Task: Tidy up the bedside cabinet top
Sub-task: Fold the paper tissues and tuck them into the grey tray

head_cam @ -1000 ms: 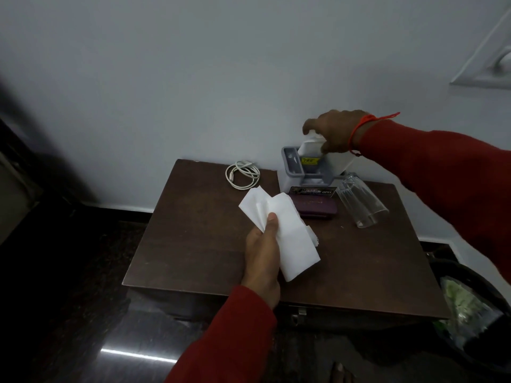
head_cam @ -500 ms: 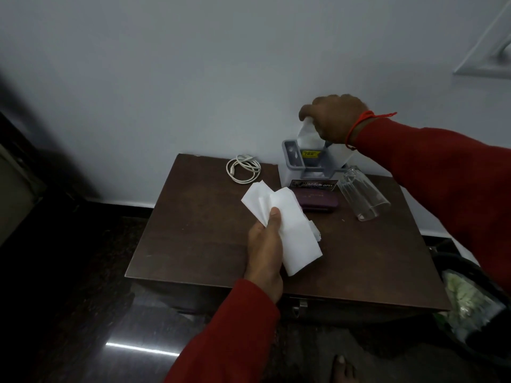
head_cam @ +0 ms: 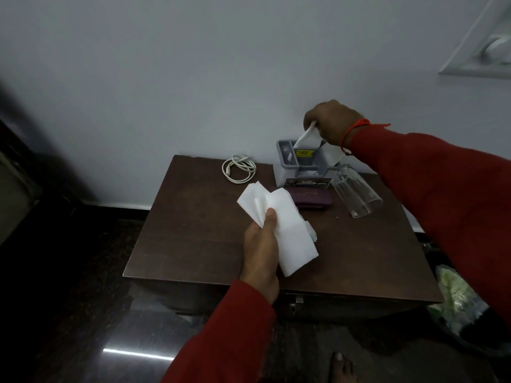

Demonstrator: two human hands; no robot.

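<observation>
Tissues: left hand [head_cam: 261, 254] keeps a firm grip on a white wad [head_cam: 279, 228] over mid worktop [head_cam: 193, 233]; right hand [head_cam: 331, 121] pinches another sheet [head_cam: 305, 139] at the grey holder [head_cam: 301, 167], far right.
Left: glass [head_cam: 356, 190] on its side, purple case [head_cam: 312, 200], cable [head_cam: 239, 172].
Progress: partway, I judge.
Room: left half bare; bin [head_cam: 470, 313] beyond the right edge.

On the cabinet top [head_cam: 199, 244], the cable [head_cam: 238, 168] lies left of the organiser [head_cam: 287, 172], the case [head_cam: 312, 200] before it, the glass [head_cam: 355, 189] right.

The left hand [head_cam: 261, 252] is held out with fingers curled and thumb up, while the right hand [head_cam: 333, 121] reaches forward, fingers pinched.
</observation>
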